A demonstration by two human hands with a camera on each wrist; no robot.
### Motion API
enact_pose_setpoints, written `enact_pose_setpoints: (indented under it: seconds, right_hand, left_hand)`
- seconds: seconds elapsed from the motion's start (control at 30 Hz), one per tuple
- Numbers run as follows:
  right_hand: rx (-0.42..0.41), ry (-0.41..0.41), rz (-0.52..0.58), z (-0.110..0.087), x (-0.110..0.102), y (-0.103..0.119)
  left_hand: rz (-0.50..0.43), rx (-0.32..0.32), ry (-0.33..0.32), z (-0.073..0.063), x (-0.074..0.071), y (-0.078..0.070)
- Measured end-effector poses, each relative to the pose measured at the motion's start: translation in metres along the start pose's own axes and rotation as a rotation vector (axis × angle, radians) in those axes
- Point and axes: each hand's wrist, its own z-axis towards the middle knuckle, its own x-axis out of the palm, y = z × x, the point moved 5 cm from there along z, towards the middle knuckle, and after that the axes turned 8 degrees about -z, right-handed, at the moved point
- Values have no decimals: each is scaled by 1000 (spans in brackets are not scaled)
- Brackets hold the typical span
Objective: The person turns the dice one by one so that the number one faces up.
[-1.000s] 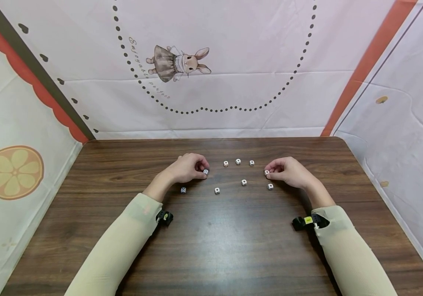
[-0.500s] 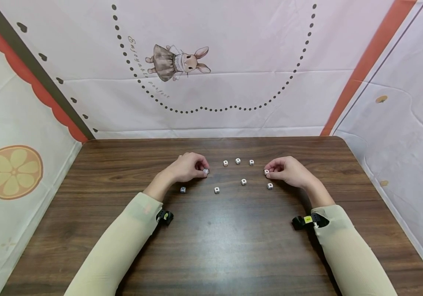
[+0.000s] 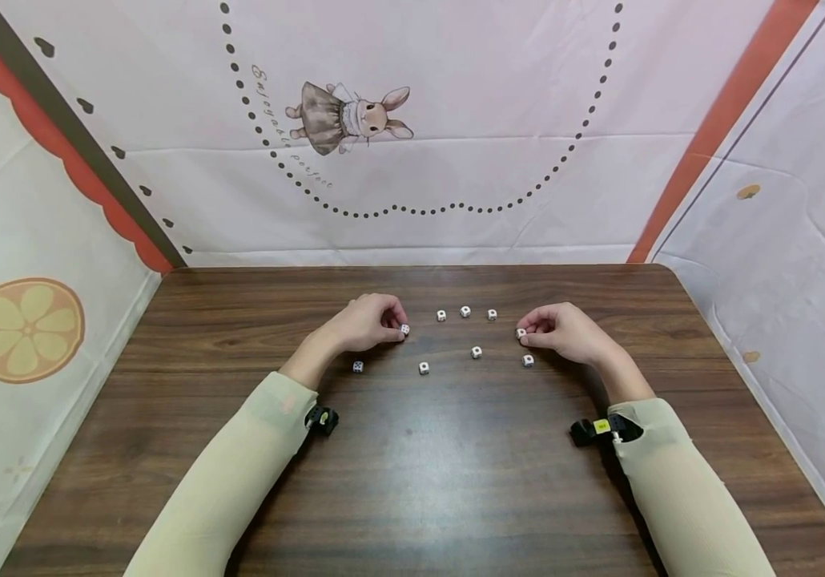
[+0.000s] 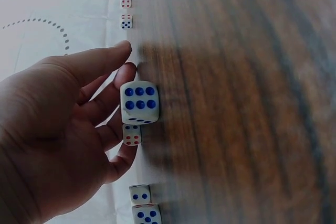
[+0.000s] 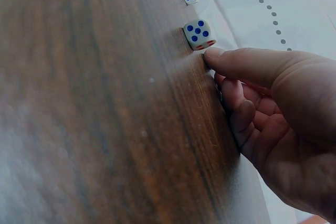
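Note:
My left hand (image 3: 369,322) pinches a small white die (image 3: 404,329) between thumb and fingertips, low over the wooden table. A nearer die (image 4: 139,102) shows six blue dots in the left wrist view, and the thumb there hides the pinched one. My right hand (image 3: 562,331) likewise pinches a white die (image 3: 521,333) between thumb and fingers. In the right wrist view the thumb covers that die. Beside the thumb tip a separate die (image 5: 198,34) rests on the table with five blue dots facing the camera.
Three dice stand at the back between my hands, the middle one (image 3: 465,312) farthest. Closer lie a die (image 3: 424,368), another die (image 3: 476,353) and a die (image 3: 528,361). Two dice (image 4: 139,195) show low in the left wrist view. Printed cloth (image 3: 492,184) hangs behind the table (image 3: 412,497).
The die in my left fingers has turned: its dark-dotted face has given way to a paler one. My right hand stays in place with its die.

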Motion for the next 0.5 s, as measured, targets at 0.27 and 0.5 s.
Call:
enact_pose_setpoints:
  seconds: [0.27,0.5]
  right_hand:
    - [0,-4,13,-1,0,0]
    - [1,-6,3,0,1,-2]
  left_hand:
    - [15,-3,-6,0,0,3]
    - [22,-4,-14,0,-2,5]
